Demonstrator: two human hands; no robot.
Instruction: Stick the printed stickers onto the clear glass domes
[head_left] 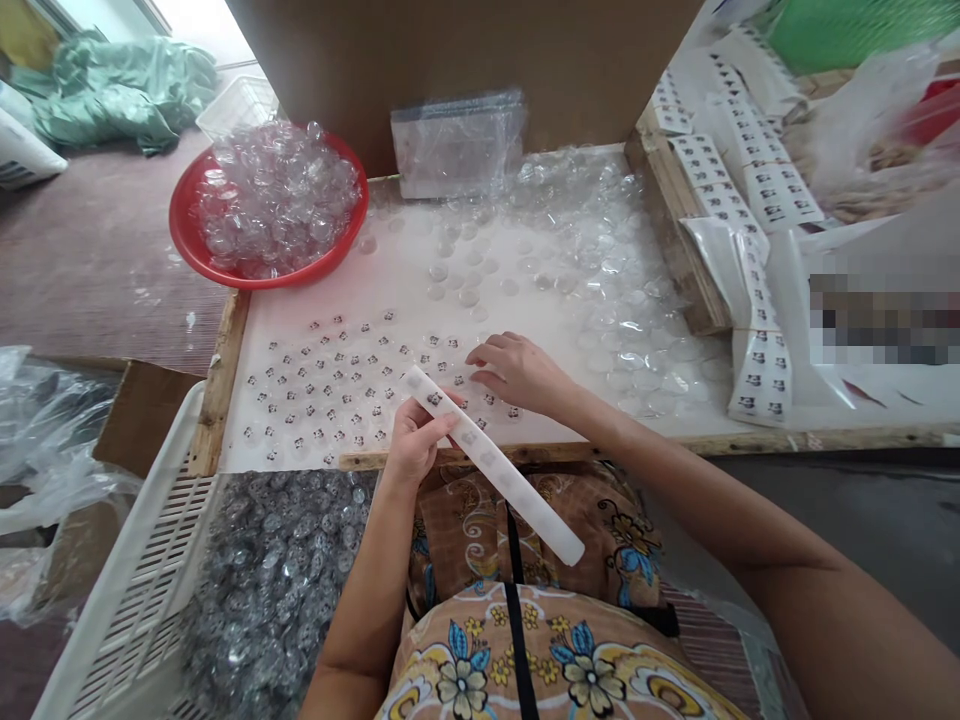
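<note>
In my left hand [420, 435], pinched between thumb and fingers near its upper end, is a long white strip of stickers [517, 490]. A small black panda print shows near that end, and the strip slants down over my lap. My right hand [521, 372] hovers over or touches the white board [360, 290], its fingers bent and apart with nothing visible between them. Around both hands lie clear round discs with panda prints [337, 375], spread over the board's left half. Plain clear discs [630, 330] cover much of the right side.
A red basin [184, 235] heaped with clear discs stands at the back left. Below the board's left edge, a white slatted crate [142, 560] holds many printed discs. Sticker strips [761, 350] lie at the right, beyond a wooden rail [679, 230]. Cardboard [465, 50] stands behind.
</note>
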